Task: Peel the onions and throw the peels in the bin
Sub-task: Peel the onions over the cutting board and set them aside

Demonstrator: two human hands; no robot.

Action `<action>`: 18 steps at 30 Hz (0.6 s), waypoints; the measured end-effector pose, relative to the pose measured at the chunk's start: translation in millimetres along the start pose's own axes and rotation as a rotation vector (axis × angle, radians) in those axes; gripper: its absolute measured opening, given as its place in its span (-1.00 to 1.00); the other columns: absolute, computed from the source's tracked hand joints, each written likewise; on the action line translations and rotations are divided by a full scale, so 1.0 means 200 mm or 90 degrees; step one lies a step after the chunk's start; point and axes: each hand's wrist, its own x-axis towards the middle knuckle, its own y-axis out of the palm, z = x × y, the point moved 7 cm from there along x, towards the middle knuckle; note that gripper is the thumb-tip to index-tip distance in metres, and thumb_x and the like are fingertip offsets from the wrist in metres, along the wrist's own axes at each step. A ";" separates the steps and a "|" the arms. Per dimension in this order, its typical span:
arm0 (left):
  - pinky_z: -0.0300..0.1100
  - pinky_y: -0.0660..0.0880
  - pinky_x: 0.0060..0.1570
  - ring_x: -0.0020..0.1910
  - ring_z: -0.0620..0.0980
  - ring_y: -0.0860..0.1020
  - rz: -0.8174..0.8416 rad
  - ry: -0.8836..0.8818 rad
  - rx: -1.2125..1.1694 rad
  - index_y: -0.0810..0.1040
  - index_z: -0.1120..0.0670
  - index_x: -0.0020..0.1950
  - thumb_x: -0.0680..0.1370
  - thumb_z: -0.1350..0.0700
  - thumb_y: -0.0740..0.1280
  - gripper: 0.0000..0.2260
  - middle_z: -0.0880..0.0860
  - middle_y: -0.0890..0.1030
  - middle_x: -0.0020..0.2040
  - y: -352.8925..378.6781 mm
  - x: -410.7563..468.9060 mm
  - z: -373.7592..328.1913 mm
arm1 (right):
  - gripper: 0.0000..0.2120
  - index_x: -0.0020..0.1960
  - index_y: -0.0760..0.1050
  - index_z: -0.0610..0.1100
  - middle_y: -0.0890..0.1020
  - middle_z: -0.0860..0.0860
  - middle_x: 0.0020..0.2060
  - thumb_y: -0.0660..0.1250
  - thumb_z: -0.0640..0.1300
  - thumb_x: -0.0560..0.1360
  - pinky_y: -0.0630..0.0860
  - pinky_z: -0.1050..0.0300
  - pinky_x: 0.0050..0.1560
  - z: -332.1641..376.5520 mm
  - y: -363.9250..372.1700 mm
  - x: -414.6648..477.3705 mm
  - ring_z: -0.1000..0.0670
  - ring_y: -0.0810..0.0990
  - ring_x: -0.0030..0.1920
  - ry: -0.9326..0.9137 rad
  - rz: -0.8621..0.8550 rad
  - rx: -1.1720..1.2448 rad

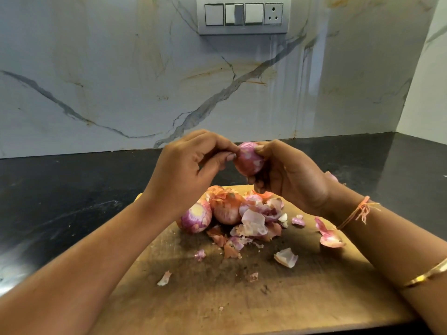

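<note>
The onion (pixel 249 158) is held up in the air between both hands, above the far edge of a wooden cutting board (pixel 242 298). The right hand (pixel 290 180) cups it from the right and below, with the fingers curled round it and the thumb on its top. The left hand (pixel 191 165) meets it from the left, its curled fingers and thumb pinching at the onion's skin.

Directly below the hands, two more onions (pixel 196 217) lie side by side on the board, touching each other. The left one shows a pale cut end. A heap of peels (pixel 256 221) lies against them on the right, under the right hand. Loose scraps lie nearer the person, between the forearms: a pale curved piece (pixel 285 257) and a small shred (pixel 164 278). A pink strip (pixel 330 238) lies just beside the right wrist.

That wrist wears an orange thread (pixel 360 211), and a gold bangle (pixel 428 274) sits further up the arm. The board rests on a dark bench (pixel 60 189). Beyond the hands stands a veined marble wall (pixel 121 81) with a switch panel (pixel 243 15) high up.
</note>
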 end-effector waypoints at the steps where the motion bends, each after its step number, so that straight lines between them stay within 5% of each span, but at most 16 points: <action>1: -0.17 0.57 -0.17 -0.19 -0.16 0.59 -0.001 -0.003 0.004 0.63 0.14 0.00 0.52 0.16 0.36 -0.89 -0.12 0.58 -0.15 0.00 0.00 0.00 | -0.54 0.20 0.43 -0.20 0.50 -0.11 -0.21 0.17 0.05 0.42 0.38 0.20 -0.26 0.00 0.00 0.00 0.04 0.44 -0.28 0.004 -0.004 0.006; 8: -0.27 0.55 -0.21 -0.18 -0.16 0.55 0.079 0.012 0.019 0.62 0.17 -0.07 0.51 0.17 0.34 -0.91 -0.06 0.57 -0.16 0.05 -0.01 -0.02 | -0.62 0.15 0.42 -0.27 0.49 -0.08 -0.36 0.06 0.00 0.57 0.36 0.19 -0.29 0.02 -0.08 -0.01 0.04 0.40 -0.37 0.044 -0.082 0.163; 15: -0.35 0.57 -0.21 -0.16 -0.16 0.56 0.014 -0.012 -0.007 0.55 0.10 0.17 0.52 0.10 0.39 -0.76 0.01 0.59 -0.11 0.02 -0.01 -0.02 | -0.66 0.09 0.48 -0.21 0.50 -0.07 -0.35 0.07 0.00 0.58 0.37 0.21 -0.27 0.00 0.01 -0.02 0.06 0.40 -0.36 0.069 -0.006 0.075; 18: -0.35 0.56 -0.20 -0.15 -0.14 0.55 0.029 0.016 0.007 0.58 0.11 0.12 0.53 0.09 0.34 -0.80 0.00 0.58 -0.08 0.03 0.00 -0.03 | -0.67 0.07 0.49 -0.20 0.51 -0.08 -0.34 0.07 0.00 0.58 0.38 0.20 -0.27 0.00 0.02 -0.03 0.05 0.40 -0.35 0.066 0.005 0.049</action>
